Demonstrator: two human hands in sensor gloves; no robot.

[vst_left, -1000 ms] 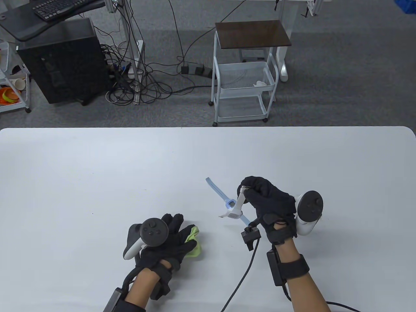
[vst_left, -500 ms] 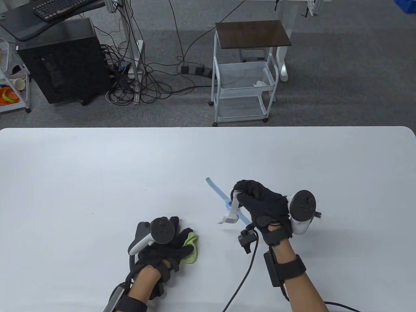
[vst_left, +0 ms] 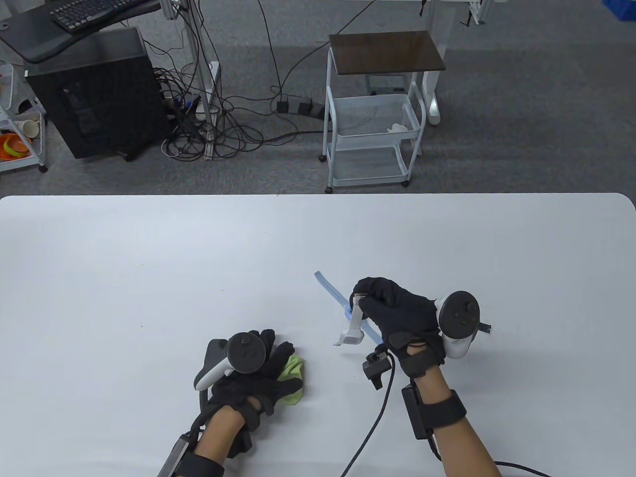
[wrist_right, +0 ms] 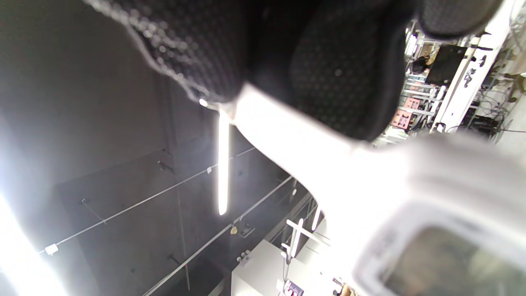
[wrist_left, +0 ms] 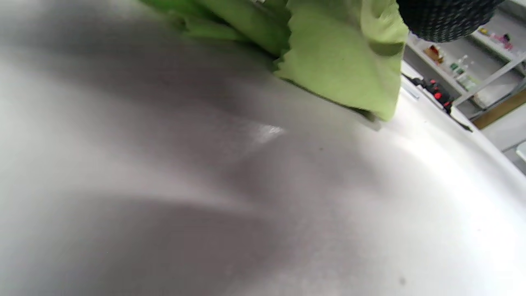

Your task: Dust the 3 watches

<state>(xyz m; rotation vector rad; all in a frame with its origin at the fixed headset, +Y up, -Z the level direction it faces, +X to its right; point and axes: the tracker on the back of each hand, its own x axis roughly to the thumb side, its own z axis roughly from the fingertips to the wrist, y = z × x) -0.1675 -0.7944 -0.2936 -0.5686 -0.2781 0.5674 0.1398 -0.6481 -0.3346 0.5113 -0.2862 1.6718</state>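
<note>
Table view shows your right hand (vst_left: 397, 318) pinching the upper strap of the white watch (vst_left: 354, 332), so its case hangs below your fingers, lifted off the counter (vst_left: 149, 258) and open to a wipe. Under it a light blue watch (vst_left: 334, 295) lies flat on the counter, partly hidden by the white one; a third watch is not in sight. Your left hand (vst_left: 251, 377) rests with fingers spread over the green cloth (vst_left: 293, 375), pressing it to the counter near the watches (judging by this, the cloth is only parked, not yet gripped for dusting). In the right wrist view the white strap runs out from between your gloved fingertips (wrist_right: 337, 74), which confirms the pinch.
</note>
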